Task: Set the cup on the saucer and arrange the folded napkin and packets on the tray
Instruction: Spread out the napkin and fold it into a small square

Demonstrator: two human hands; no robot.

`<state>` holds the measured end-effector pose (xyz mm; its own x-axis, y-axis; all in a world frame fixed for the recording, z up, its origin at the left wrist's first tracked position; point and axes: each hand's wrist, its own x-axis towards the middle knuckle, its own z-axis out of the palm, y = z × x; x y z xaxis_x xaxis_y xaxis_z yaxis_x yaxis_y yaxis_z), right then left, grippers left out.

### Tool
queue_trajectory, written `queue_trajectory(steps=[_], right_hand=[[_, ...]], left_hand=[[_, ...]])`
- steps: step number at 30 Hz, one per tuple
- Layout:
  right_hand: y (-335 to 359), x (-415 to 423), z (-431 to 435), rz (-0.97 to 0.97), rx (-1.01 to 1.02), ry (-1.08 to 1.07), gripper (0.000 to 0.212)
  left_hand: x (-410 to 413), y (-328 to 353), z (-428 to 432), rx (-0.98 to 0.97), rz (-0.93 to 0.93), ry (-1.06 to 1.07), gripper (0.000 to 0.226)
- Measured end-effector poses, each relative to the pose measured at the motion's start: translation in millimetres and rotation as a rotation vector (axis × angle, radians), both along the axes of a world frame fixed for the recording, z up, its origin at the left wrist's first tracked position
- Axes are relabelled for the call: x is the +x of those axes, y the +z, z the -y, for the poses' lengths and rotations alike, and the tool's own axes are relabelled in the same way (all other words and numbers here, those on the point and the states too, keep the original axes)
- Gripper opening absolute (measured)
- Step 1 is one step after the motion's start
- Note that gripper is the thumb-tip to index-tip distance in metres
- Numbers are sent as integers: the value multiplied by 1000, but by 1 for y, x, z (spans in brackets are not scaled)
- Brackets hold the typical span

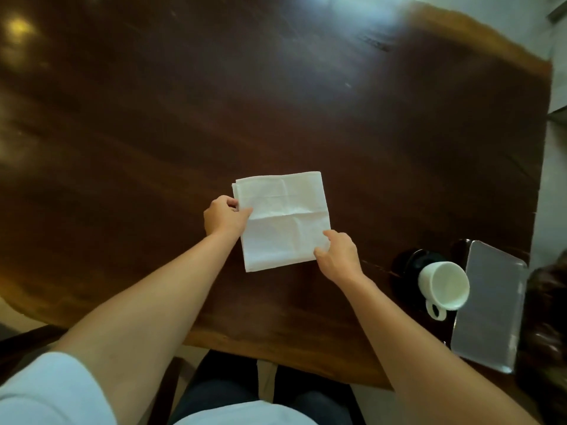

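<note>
A white napkin (pixel 283 219), folded into a square with crease lines, lies flat on the dark wooden table (pixel 153 118). My left hand (pixel 225 216) pinches its left edge. My right hand (pixel 339 256) grips its near right corner. To the right, a white cup (pixel 443 286) stands on a black saucer (pixel 409 265), its handle toward me. A silver rectangular tray (pixel 491 305) lies just right of the cup at the table's right edge. No packets are visible.
The table's near edge (pixel 276 345) runs just in front of my lap. A dark chair part shows at the lower left (pixel 27 335). A dark blurred object (pixel 546 302) sits beyond the tray at the far right.
</note>
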<state>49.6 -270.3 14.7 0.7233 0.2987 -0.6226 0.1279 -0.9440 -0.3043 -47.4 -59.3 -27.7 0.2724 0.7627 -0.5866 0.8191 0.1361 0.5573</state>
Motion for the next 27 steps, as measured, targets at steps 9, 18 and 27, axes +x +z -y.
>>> queue_trajectory(steps=[9,18,27], right_hand=[[-22,69,-50,123,171,55,46],[-69,75,-50,337,38,776,75],[-95,79,-36,387,12,801,85]], left_hand=[[-9,-13,9,100,-5,28,20],[-11,-29,40,525,-153,-755,75],[-26,-59,43,621,-291,-817,76]])
